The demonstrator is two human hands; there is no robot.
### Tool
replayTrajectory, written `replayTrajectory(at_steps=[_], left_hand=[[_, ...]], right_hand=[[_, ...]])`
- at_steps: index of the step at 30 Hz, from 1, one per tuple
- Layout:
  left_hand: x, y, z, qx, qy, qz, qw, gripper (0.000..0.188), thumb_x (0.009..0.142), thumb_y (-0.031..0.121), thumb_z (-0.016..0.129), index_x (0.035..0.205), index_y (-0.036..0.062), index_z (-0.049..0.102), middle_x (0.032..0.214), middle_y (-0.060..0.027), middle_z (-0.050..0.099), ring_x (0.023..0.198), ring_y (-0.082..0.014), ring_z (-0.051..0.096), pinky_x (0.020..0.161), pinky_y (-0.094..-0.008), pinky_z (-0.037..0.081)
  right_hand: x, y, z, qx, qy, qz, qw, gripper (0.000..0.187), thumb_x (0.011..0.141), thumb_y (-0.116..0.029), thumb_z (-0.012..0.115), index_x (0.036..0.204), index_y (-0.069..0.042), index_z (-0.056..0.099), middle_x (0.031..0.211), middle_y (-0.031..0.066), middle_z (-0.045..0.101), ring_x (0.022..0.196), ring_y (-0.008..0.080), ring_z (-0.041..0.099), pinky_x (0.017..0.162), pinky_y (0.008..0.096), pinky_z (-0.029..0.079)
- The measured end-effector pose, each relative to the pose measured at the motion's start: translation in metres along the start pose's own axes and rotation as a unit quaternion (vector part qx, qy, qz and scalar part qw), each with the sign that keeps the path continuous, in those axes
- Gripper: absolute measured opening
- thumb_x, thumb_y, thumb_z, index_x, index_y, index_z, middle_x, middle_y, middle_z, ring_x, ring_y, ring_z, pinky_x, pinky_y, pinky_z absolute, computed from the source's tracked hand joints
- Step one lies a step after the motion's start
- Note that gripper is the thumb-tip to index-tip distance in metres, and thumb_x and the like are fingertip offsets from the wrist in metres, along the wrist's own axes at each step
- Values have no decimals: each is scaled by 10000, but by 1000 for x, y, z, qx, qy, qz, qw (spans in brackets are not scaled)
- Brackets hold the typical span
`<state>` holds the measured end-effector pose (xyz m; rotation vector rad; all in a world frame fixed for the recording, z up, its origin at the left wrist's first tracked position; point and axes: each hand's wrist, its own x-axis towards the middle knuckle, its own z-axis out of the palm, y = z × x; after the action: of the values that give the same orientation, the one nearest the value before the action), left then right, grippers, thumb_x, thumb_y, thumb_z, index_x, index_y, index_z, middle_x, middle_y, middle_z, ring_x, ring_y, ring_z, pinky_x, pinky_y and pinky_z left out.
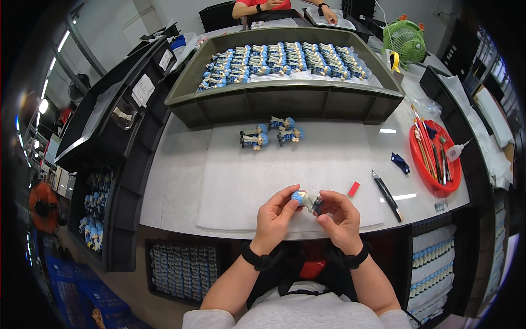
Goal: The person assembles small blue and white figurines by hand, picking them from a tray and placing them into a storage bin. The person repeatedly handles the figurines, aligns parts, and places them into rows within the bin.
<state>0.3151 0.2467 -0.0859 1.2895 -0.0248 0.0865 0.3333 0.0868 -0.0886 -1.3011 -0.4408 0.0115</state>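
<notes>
Between my two hands, above the white sheet near the table's front edge, is a small blue-haired figurine [307, 201]. Its head end is gripped by the fingers of my left hand [278, 214]. At the dark base end, the thumb and fingers of my right hand [341, 217] are closed on it. Farther off on the sheet lie several similar figurines [257, 140] on their sides. To the right of my right hand are a small red block [354, 189] and a black craft knife [387, 196].
A large grey tray [285, 104] with rows of figurines stands at the back. On the right are a red basket [438, 189] of brushes, a dark blue piece [400, 163] and a green fan [404, 41]. Black crates [123, 181] stand left. Another person's hand [327, 13] shows beyond.
</notes>
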Motion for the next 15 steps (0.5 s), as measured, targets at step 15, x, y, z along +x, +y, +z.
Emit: replayTrajectory(at_steps=[15], left_hand=[[1,-2,-5,7,-34,74,997,369,743,-111,582,1101,-31,542,1114,-137,567,997,-187,556,869,-299,447]], right_hand=[[7,-8,2,-225,39,-111,967,268,730,13,669,990,-28,617,902,100,609,863,203,594,736,272,486]])
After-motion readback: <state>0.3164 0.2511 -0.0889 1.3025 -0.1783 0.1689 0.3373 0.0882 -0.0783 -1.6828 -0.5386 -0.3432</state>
